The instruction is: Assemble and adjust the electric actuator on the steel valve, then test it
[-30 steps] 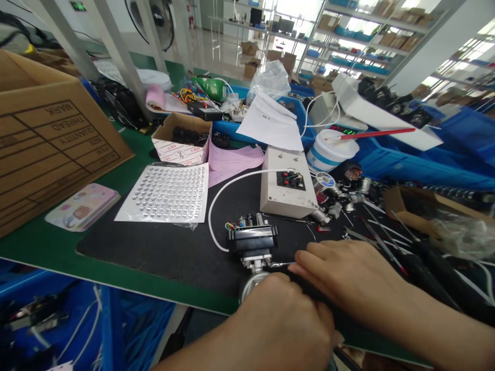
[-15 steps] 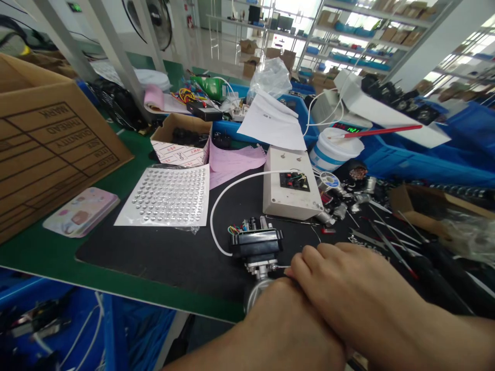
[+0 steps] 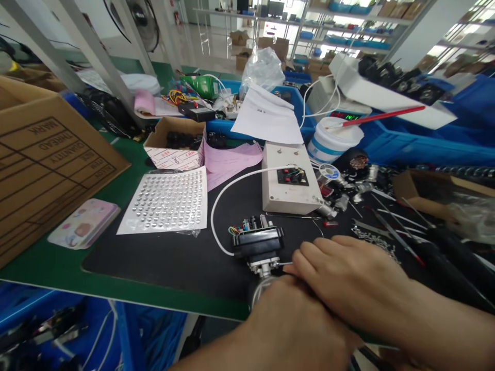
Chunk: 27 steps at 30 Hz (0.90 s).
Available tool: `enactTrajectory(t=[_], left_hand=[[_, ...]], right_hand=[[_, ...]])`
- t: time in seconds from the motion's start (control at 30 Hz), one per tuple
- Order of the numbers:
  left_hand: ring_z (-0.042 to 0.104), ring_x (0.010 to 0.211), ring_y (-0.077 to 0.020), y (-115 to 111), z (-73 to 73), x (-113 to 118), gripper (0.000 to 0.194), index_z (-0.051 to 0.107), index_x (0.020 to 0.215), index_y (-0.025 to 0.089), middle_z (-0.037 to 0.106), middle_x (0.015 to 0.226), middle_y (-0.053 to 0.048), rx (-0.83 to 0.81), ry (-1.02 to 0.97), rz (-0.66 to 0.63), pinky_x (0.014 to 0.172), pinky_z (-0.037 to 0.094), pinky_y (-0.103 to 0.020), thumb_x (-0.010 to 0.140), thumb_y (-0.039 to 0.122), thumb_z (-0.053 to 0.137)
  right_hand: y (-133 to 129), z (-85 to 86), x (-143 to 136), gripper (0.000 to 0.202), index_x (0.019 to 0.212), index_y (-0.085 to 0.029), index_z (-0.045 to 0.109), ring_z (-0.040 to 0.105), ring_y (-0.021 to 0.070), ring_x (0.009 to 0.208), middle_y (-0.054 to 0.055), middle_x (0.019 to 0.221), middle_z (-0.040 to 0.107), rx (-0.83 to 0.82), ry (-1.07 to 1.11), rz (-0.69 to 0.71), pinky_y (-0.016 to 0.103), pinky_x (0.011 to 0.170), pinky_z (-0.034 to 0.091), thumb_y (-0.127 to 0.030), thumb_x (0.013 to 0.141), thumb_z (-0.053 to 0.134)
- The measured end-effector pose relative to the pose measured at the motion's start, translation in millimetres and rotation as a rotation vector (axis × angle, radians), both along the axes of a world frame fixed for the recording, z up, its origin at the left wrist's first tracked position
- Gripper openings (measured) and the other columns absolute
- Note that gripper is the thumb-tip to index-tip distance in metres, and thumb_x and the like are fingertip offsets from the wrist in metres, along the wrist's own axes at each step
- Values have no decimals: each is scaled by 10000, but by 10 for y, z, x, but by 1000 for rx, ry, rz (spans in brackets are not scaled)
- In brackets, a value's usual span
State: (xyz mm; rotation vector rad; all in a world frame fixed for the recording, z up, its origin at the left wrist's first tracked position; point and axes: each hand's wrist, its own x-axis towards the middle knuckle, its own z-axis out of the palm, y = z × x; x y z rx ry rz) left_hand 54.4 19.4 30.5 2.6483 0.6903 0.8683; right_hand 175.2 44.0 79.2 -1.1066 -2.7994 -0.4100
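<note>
A device with a black housing [image 3: 258,242], exposed wires and small electronic parts stands at the mat's front edge. Beneath it is a shiny round metal body [image 3: 260,294]. My left hand [image 3: 292,319] is closed over that metal body, its fingers mostly hidden. Crossing just above it, my right hand [image 3: 344,273] has its fingers curled round a thin metal tool. The tool's shaft [image 3: 285,264] reaches the metal neck under the housing; its kind is hidden. A white cable [image 3: 214,216] links the device to a beige switch box [image 3: 292,198].
A sheet of clear domed stickers [image 3: 166,201] lies left on the black mat [image 3: 154,263]. Behind are a small carton [image 3: 176,157] and a white tub [image 3: 332,139]. Metal fittings and screwdrivers [image 3: 402,237] crowd the right. A large carton [image 3: 50,154] stands left.
The camera view has tilted and shifted slightly. My right hand has turned a little at the tool, while my left hand stays on the metal body.
</note>
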Motion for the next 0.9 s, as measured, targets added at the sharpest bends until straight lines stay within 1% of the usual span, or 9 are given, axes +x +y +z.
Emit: enactTrajectory(t=[0.07, 0.17, 0.23, 0.3, 0.4, 0.53, 0.6, 0.67, 0.9], left_hand=[[575, 469, -179, -13, 38, -36, 213, 635, 631, 193, 654, 560, 22, -19, 119, -20, 417, 388, -317, 826, 280, 650], [654, 643, -210, -42, 81, -53, 166, 670, 792, 180, 714, 739, -17, -92, 258, 3, 555, 507, -338, 889, 263, 564], [656, 680, -232, -76, 111, -68, 172, 661, 804, 173, 707, 756, -37, -119, 302, 99, 595, 531, -368, 890, 274, 552], [644, 697, -250, -125, 131, -114, 182, 634, 766, 181, 681, 729, -38, -95, 303, 215, 624, 534, -401, 882, 299, 557], [641, 787, -247, -208, 116, -258, 127, 616, 805, 199, 683, 808, -25, -4, 212, 303, 680, 510, -388, 888, 254, 537], [635, 930, -183, -293, 28, -518, 124, 617, 915, 173, 714, 955, -30, 80, -32, 313, 844, 457, -310, 855, 107, 530], [619, 960, -157, -319, -13, -623, 165, 598, 892, 163, 704, 956, -44, 69, -107, 298, 885, 442, -279, 808, 34, 536], [605, 983, -147, -335, -40, -686, 194, 582, 893, 152, 684, 963, -63, 59, -142, 292, 897, 442, -271, 785, -1, 534], [602, 1003, -152, -355, -73, -669, 183, 583, 906, 149, 678, 974, -71, 41, -152, 288, 913, 447, -288, 789, 11, 555]], right_hand=[[22, 58, -53, 212, 596, -207, 556, 509, 177, 480, 4, 533, 564, -48, -65, -7, 305, 493, 248, -62, 736, 621], [24, 292, -50, 230, 586, -194, 566, 514, 169, 453, 21, 517, 575, -110, -132, -31, 290, 466, 194, -94, 783, 631], [0, 473, 48, 300, 595, -197, 562, 521, 172, 452, 24, 518, 566, -75, -47, -12, 290, 462, 183, -187, 894, 559], [-31, 553, 204, 402, 652, -200, 583, 557, 163, 496, 16, 560, 588, -77, 134, 0, 282, 470, 227, -310, 1006, 429], [-76, 332, 429, 486, 779, -198, 631, 605, 139, 570, 1, 644, 645, -227, 313, -117, 250, 512, 303, -419, 1056, 298], [-153, -239, 479, 255, 815, -199, 652, 627, 172, 609, 6, 703, 670, -330, 136, -259, 254, 502, 238, -331, 990, 521], [-185, -372, 408, 192, 796, -204, 649, 622, 175, 607, 1, 704, 668, -349, 77, -265, 257, 499, 203, -310, 949, 602], [-192, -365, 317, 203, 773, -205, 646, 616, 177, 605, 6, 696, 665, -342, 55, -255, 264, 497, 178, -318, 940, 620], [-124, -62, 60, 119, 801, -203, 666, 621, 188, 637, 34, 720, 671, -391, -75, -214, 279, 480, 172, -235, 915, 653]])
